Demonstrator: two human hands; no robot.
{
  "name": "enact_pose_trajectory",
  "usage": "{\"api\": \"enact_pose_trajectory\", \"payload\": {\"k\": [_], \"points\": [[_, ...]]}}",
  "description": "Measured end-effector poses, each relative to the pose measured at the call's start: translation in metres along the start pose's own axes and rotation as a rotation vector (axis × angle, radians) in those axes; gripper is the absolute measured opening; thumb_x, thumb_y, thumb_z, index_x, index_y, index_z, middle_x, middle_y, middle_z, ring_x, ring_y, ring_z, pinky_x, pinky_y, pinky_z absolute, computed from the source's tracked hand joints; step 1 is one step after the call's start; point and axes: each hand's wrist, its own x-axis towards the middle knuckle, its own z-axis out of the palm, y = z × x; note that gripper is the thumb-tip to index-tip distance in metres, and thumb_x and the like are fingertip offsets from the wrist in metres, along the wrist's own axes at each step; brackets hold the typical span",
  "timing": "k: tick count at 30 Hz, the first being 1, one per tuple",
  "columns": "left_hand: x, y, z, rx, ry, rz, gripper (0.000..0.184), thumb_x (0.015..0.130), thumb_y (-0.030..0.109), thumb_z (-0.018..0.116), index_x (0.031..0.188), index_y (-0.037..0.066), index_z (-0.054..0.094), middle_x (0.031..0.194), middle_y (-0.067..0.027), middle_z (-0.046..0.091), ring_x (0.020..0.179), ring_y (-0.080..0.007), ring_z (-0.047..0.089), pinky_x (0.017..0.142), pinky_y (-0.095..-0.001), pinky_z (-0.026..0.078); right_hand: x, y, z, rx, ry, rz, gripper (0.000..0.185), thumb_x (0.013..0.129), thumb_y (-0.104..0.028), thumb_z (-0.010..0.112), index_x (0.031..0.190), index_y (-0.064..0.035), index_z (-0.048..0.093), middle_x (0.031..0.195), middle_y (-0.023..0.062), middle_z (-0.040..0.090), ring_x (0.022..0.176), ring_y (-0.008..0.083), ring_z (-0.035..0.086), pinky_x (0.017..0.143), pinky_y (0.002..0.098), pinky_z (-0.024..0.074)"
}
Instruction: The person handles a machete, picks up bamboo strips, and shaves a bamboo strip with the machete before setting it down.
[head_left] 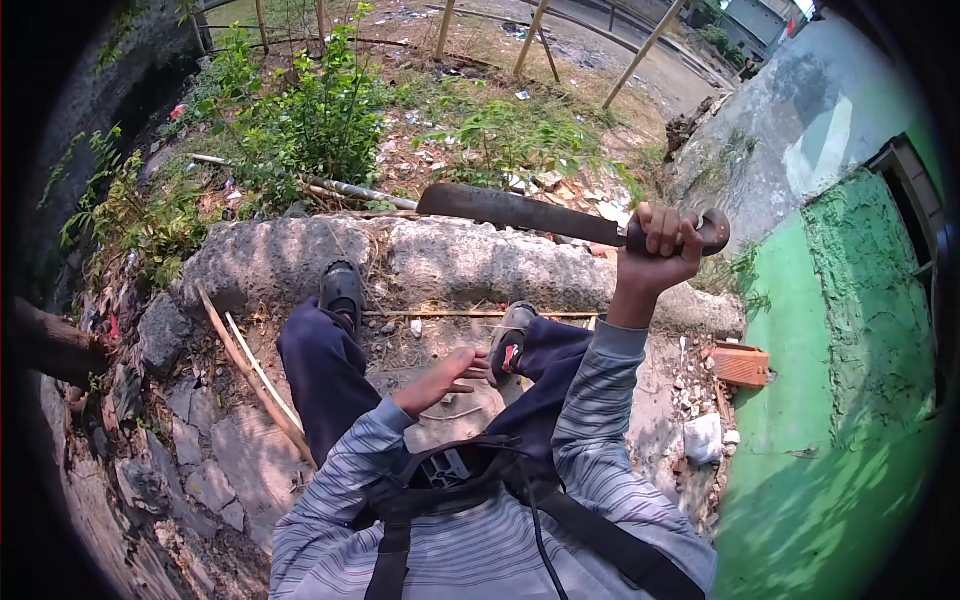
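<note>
The long machete (520, 212), with a dark, mottled metal blade and a curved, dark brown handle, is held up in front of the body by the right hand (662, 240). The right fingers are closed round the handle, whose rounded, hooked end sticks out past the fist. The blade broadens away from the grip and ends in a blunt, slanted tip. Its long axis runs nearly crosswise, the tip pointing to the person's left and slightly forward.

The left hand (445, 382) holds nothing; its fingers are extended and slightly parted, above the ground between the knees. Both arms wear a grey, finely striped knit sleeve, and black webbing straps cross the chest.

In view beyond the feet lies a rough, pitted grey concrete ledge (490, 265), its rounded surface dappled with sun. A thin, straight brown stick (470, 314) lies along its near side. To the left, a long, slightly curved tan wooden pole (250, 375) slants over cracked stone, with a paler, thinner strip beside it. To the right, an orange-brown ribbed block (740, 365), probably hollow brick, sits against a green-painted wall (785, 400) with a coarse plaster patch.

The dark right shoe (512, 340) bears a red and white mark, too small to read.
</note>
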Motion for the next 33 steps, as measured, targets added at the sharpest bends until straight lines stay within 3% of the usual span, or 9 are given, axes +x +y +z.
{"api": "enact_pose_trajectory", "payload": {"k": [9, 16, 20, 24, 26, 28, 30, 31, 33], "points": [[-0.024, 0.085, 0.004, -0.411, -0.064, 0.638, 0.079, 0.101, 0.056, 0.055, 0.157, 0.007, 0.026, 0.158, -0.0194, 0.035, 0.151, -0.0357, 0.030, 0.123, -0.0537, 0.030, -0.084, -0.022, 0.002, 0.056, 0.276, 0.062, 0.030, 0.089, -0.011, 0.056, 0.067, -0.0179, 0.036, 0.056, -0.0044, 0.030, 0.051, 0.0101, 0.032, 0.063, 0.0288, 0.0325], [-0.038, 0.083, 0.005, -0.635, 0.286, 0.496, 0.062, 0.102, 0.054, 0.054, 0.140, 0.005, 0.049, 0.132, -0.0149, 0.062, 0.123, -0.0347, 0.064, 0.096, -0.0440, 0.061, -0.126, -0.019, 0.003, 0.141, 0.338, 0.168, 0.024, 0.088, -0.013, 0.058, 0.074, -0.0165, 0.038, 0.062, -0.0026, 0.035, 0.061, 0.0113, 0.038, 0.070, 0.0288, 0.0361], [-0.033, 0.078, 0.002, -0.462, 0.559, 0.549, 0.045, 0.107, 0.046, 0.047, 0.128, 0.009, 0.061, 0.114, -0.0100, 0.067, 0.100, -0.0233, 0.071, 0.079, -0.0355, 0.064, -0.143, -0.027, 0.013, -0.229, 0.436, 0.390, 0.017, 0.099, -0.023, 0.058, 0.093, -0.0079, 0.056, 0.080, 0.0026, 0.055, 0.085, 0.0158, 0.056, 0.090, 0.0325, 0.0447], [-0.045, 0.089, -0.006, -0.397, 0.571, 0.600, 0.034, 0.109, 0.040, 0.047, 0.114, 0.010, 0.062, 0.108, -0.0064, 0.064, 0.097, -0.0209, 0.069, 0.073, -0.0346, 0.065, -0.164, -0.067, -0.013, -0.724, 0.371, 0.639, 0.036, 0.102, -0.038, 0.062, 0.105, -0.0023, 0.064, 0.089, 0.0048, 0.065, 0.088, 0.0154, 0.062, 0.087, 0.0306, 0.0488], [-0.050, 0.100, -0.003, -0.399, 0.607, 0.596, 0.032, 0.109, 0.039, 0.047, 0.109, 0.010, 0.061, 0.108, -0.0057, 0.063, 0.097, -0.0201, 0.069, 0.071, -0.0360, 0.066, -0.167, -0.101, -0.016, -0.982, -0.040, 1.003, 0.051, 0.100, -0.050, 0.063, 0.108, 0.0007, 0.069, 0.092, 0.0072, 0.071, 0.085, 0.0149, 0.066, 0.077, 0.0304, 0.0519], [-0.056, 0.106, -0.008, -0.316, 0.640, 0.626, 0.032, 0.109, 0.038, 0.047, 0.109, 0.010, 0.061, 0.106, -0.0050, 0.062, 0.096, -0.0196, 0.069, 0.069, -0.0365, 0.066, -0.176, -0.120, -0.011, -1.029, -0.061, 0.987, 0.053, 0.097, -0.054, 0.065, 0.095, -0.0016, 0.072, 0.078, 0.0072, 0.070, 0.071, 0.0164, 0.067, 0.066, 0.0320, 0.0522], [-0.061, 0.115, -0.008, -0.275, 0.613, 0.606, 0.032, 0.109, 0.038, 0.047, 0.109, 0.009, 0.061, 0.106, -0.0044, 0.062, 0.096, -0.0192, 0.069, 0.067, -0.0360, 0.066, -0.170, -0.144, 0.017, -1.875, -0.212, 0.936, 0.050, 0.094, -0.052, 0.070, 0.089, -0.0024, 0.073, 0.069, 0.0081, 0.067, 0.063, 0.0167, 0.065, 0.061, 0.0309, 0.0501], [-0.061, 0.123, -0.001, -0.245, 0.646, 0.616, 0.032, 0.109, 0.038, 0.047, 0.108, 0.009, 0.061, 0.106, -0.0041, 0.061, 0.095, -0.0190, 0.068, 0.067, -0.0357, 0.066, -0.172, -0.144, 0.026, -1.871, -0.184, 0.600, 0.042, 0.090, -0.044, 0.077, 0.081, -0.0029, 0.070, 0.062, 0.0073, 0.063, 0.055, 0.0170, 0.061, 0.055, 0.0307, 0.0461], [-0.059, 0.137, 0.009, -0.221, 0.677, 0.628, 0.034, 0.109, 0.039, 0.046, 0.107, 0.009, 0.061, 0.106, -0.0043, 0.060, 0.094, -0.0183, 0.068, 0.066, -0.0353, 0.066, -0.169, -0.158, 0.053, -2.015, -0.038, 0.559, 0.035, 0.082, -0.032, 0.084, 0.076, -0.0046, 0.064, 0.058, 0.0041, 0.055, 0.052, 0.0155, 0.055, 0.053, 0.0310, 0.0422]]}}
